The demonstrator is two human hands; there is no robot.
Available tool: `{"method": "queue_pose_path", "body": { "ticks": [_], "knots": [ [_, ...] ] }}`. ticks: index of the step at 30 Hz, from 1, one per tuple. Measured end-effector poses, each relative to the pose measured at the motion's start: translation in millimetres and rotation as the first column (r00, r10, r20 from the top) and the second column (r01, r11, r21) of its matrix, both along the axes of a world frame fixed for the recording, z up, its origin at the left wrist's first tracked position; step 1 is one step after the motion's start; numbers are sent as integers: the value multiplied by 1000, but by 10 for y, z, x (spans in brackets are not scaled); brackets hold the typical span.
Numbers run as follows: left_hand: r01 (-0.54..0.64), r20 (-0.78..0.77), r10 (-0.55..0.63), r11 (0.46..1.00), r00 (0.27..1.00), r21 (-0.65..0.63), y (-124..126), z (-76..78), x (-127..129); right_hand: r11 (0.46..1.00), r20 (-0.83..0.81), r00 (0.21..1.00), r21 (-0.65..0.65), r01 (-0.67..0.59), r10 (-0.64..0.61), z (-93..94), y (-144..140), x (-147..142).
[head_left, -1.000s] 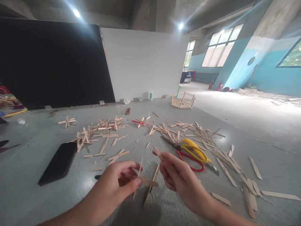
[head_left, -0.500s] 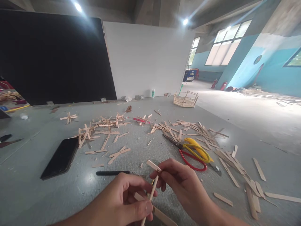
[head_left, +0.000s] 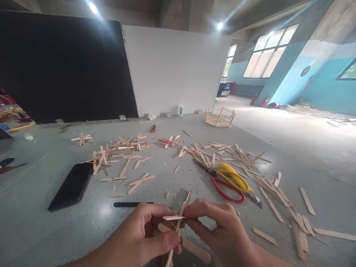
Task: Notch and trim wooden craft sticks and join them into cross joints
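Between thumb and fingers, my left hand point(head_left: 151, 233) grips wooden craft sticks point(head_left: 171, 256), one running lengthwise and others partly hidden behind the fingers. My right hand point(head_left: 215, 222) pinches the end of a short craft stick point(head_left: 171, 218), which lies crosswise against the upper part of the left hand's stick. Whether the two are joined, I cannot tell. Below the hands a wider craft stick point(head_left: 196, 251) angles down to the right. A black-handled tool point(head_left: 130, 204) lies just beyond my left hand, its far end covered.
Scissors with red and yellow handles point(head_left: 228, 181) lie beyond my right hand, beside a yellow-handled blade point(head_left: 257, 200). A phone point(head_left: 71, 187) rests at left. Loose craft sticks point(head_left: 275, 193) and crossed pieces point(head_left: 141, 180) litter the table. Farther back stands a stick-built frame point(head_left: 219, 118).
My right hand has turned and lowered its short stick from a raised slant to lying across the stick in my left hand. The left hand has hardly moved.
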State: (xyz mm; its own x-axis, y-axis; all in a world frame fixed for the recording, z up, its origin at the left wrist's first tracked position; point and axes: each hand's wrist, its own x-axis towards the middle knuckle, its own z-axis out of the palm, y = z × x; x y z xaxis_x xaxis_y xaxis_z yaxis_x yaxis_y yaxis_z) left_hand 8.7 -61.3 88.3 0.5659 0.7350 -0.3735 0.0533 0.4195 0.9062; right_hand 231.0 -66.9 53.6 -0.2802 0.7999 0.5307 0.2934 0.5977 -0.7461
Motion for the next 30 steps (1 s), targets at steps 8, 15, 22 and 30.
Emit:
{"method": "queue_pose_path", "body": {
  "ticks": [8,15,22,30],
  "knots": [
    [88,-63,-86,995,994,37,-15,-67,-27,983,-134,977,55,175,-167,-16,-5,-10],
    [120,-144,-109,990,984,68,19,19,9,694,-609,783,-618,-368,-127,131,94,52],
    [92,-158,-72,988,985,123,5,74,66,495,-665,727,-697,-519,-174,134,78,-1],
    [32,-94,-22,994,995,106,3,-14,26,350,-583,811,-770,-533,-48,42,70,-32]
  ]
}}
